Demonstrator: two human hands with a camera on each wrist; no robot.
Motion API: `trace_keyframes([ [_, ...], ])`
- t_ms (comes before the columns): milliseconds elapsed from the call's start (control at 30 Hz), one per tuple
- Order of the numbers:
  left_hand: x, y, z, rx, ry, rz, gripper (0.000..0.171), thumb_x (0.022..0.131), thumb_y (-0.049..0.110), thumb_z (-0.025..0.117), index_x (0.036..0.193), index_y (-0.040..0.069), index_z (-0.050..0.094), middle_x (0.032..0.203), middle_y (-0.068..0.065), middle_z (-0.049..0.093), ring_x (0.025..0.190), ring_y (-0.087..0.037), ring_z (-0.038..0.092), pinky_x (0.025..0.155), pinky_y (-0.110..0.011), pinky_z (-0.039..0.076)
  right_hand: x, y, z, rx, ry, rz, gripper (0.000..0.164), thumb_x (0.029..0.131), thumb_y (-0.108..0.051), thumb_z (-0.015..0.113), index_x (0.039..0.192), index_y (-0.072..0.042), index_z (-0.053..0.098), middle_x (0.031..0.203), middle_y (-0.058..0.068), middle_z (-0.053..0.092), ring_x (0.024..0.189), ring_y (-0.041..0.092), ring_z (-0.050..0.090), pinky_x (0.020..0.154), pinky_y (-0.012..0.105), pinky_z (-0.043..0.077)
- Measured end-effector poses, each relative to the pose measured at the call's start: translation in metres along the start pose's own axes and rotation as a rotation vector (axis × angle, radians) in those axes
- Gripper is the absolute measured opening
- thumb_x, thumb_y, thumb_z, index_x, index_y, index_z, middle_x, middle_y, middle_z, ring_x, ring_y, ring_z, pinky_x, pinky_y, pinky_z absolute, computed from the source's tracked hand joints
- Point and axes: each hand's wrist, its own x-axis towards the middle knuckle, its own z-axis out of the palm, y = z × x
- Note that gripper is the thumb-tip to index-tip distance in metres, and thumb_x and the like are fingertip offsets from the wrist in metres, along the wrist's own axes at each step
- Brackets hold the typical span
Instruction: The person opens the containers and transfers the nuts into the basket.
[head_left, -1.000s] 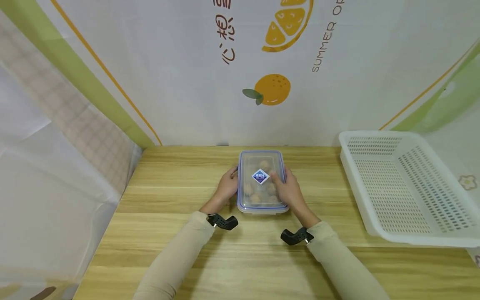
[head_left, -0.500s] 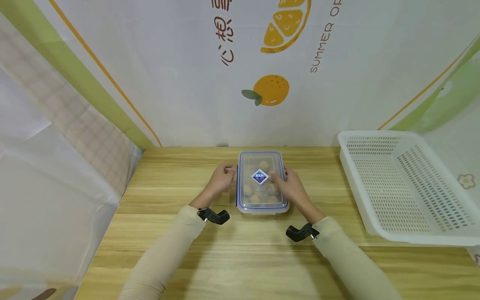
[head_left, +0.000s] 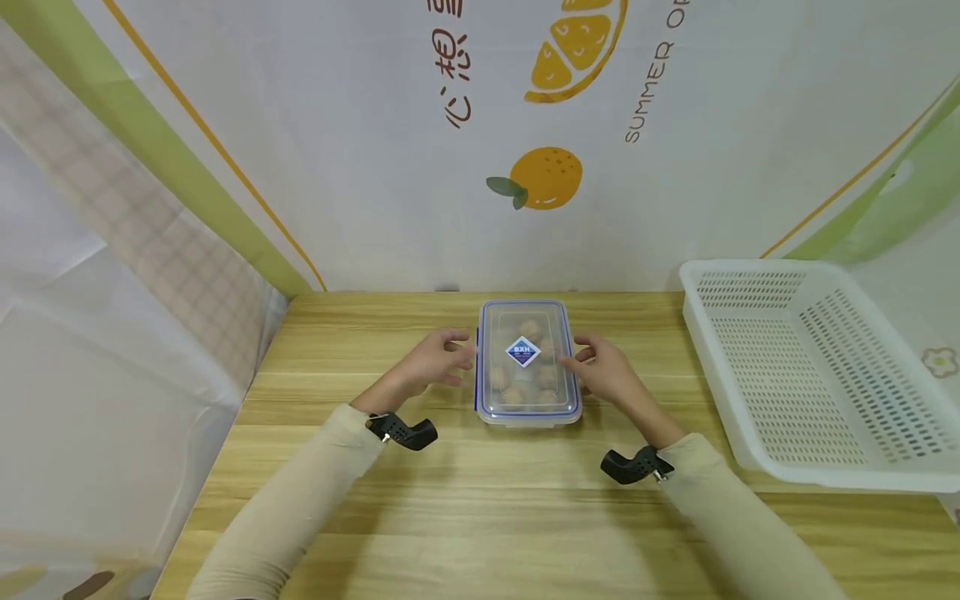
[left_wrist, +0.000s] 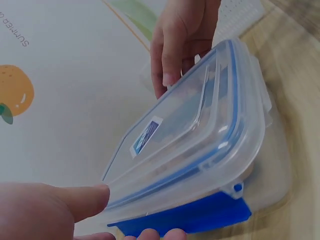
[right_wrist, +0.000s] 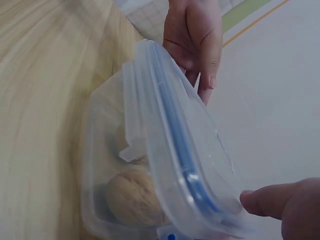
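Note:
A clear plastic food container (head_left: 528, 396) with a blue-lined lid (left_wrist: 165, 165) lies on the wooden table, several walnuts (right_wrist: 134, 196) showing through its walls. The lid sits on top and bears a blue and white sticker (head_left: 522, 351). Along the left side a blue latch (left_wrist: 190, 214) sticks outward. My left hand (head_left: 435, 361) is beside that latch, fingers loosely spread and holding nothing. At the opposite side is my right hand (head_left: 606, 368), its thumb close to the lid's edge and its fingers loosely bent alongside the container.
To the right stands a white slotted plastic basket (head_left: 795, 392). The wooden table (head_left: 495, 517) ends at the back against a hanging cloth (head_left: 375, 192) printed with oranges. Another cloth (head_left: 112, 350) hangs along the left side.
My left hand has come away from the container's left side and moved left. My right hand has drawn back to the right, its thumb leaving the lid's top. The container has stayed put.

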Motion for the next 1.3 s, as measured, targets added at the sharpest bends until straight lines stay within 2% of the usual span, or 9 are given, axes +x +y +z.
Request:
trace_keyframes([
  [100,0.001,-0.001,0.005,-0.016,-0.015,-0.016,0.058,0.104,0.009,0.058,0.152,-0.01,0.032,0.135,-0.032,0.052,0.117,-0.042,0.061,0.09,-0.049,0.063,-0.001,0.002,0.003,0.01,-0.019,0.011,0.06,0.102,-0.022,0.064,0.148,0.007,0.04,0.119,0.026,0.058,0.087,0.029,0.068,0.072,0.041,0.067],
  [200,0.002,-0.001,0.01,-0.039,-0.016,-0.02,0.054,0.102,0.002,0.06,0.149,-0.009,0.037,0.126,-0.029,0.058,0.102,-0.034,0.067,0.085,-0.046,0.065,-0.002,0.003,0.005,0.021,-0.014,0.005,0.059,0.102,-0.021,0.064,0.147,0.008,0.041,0.116,0.026,0.06,0.085,0.027,0.068,0.072,0.042,0.066],
  [300,0.003,-0.001,0.014,-0.047,0.001,-0.023,0.052,0.1,-0.001,0.061,0.146,-0.008,0.041,0.117,-0.025,0.06,0.089,-0.026,0.067,0.081,-0.044,0.066,-0.003,0.003,0.005,0.013,0.006,-0.001,0.058,0.102,-0.021,0.064,0.147,0.009,0.042,0.114,0.025,0.06,0.084,0.026,0.067,0.071,0.042,0.066],
  [400,0.004,0.0,0.016,-0.044,0.02,-0.033,0.053,0.099,-0.001,0.063,0.146,-0.008,0.041,0.113,-0.022,0.058,0.083,-0.023,0.065,0.079,-0.043,0.066,-0.004,0.002,0.005,-0.005,0.013,-0.007,0.058,0.101,-0.021,0.064,0.146,0.009,0.043,0.113,0.024,0.06,0.083,0.025,0.067,0.07,0.04,0.066],
  [633,0.005,0.003,0.018,-0.031,0.043,-0.053,0.054,0.097,-0.002,0.065,0.146,-0.007,0.042,0.113,-0.021,0.057,0.082,-0.024,0.064,0.076,-0.04,0.067,-0.004,0.001,0.005,-0.038,0.024,-0.02,0.056,0.101,-0.019,0.064,0.145,0.01,0.045,0.109,0.021,0.06,0.081,0.024,0.066,0.068,0.04,0.066],
  [900,0.005,0.009,0.019,-0.013,0.068,-0.086,0.052,0.097,-0.003,0.066,0.144,-0.007,0.044,0.114,-0.02,0.055,0.082,-0.023,0.063,0.086,-0.048,0.064,-0.005,-0.002,0.005,-0.062,0.037,-0.063,0.053,0.1,-0.017,0.065,0.143,0.011,0.048,0.101,0.018,0.061,0.075,0.021,0.065,0.062,0.036,0.065],
  [1033,0.005,0.01,0.018,-0.006,0.069,-0.084,0.053,0.097,-0.002,0.066,0.145,-0.006,0.044,0.114,-0.02,0.054,0.083,-0.024,0.063,0.085,-0.047,0.065,-0.006,-0.003,0.004,-0.055,0.041,-0.063,0.054,0.1,-0.018,0.065,0.143,0.011,0.048,0.103,0.019,0.061,0.074,0.021,0.065,0.063,0.038,0.066],
  [1300,0.003,0.017,0.016,-0.009,0.07,-0.069,0.054,0.097,-0.002,0.066,0.146,-0.005,0.044,0.117,-0.02,0.054,0.085,-0.023,0.063,0.085,-0.046,0.065,-0.006,-0.009,0.0,-0.087,0.055,-0.068,0.056,0.099,-0.019,0.065,0.143,0.012,0.048,0.102,0.019,0.063,0.071,0.021,0.065,0.058,0.032,0.063],
])
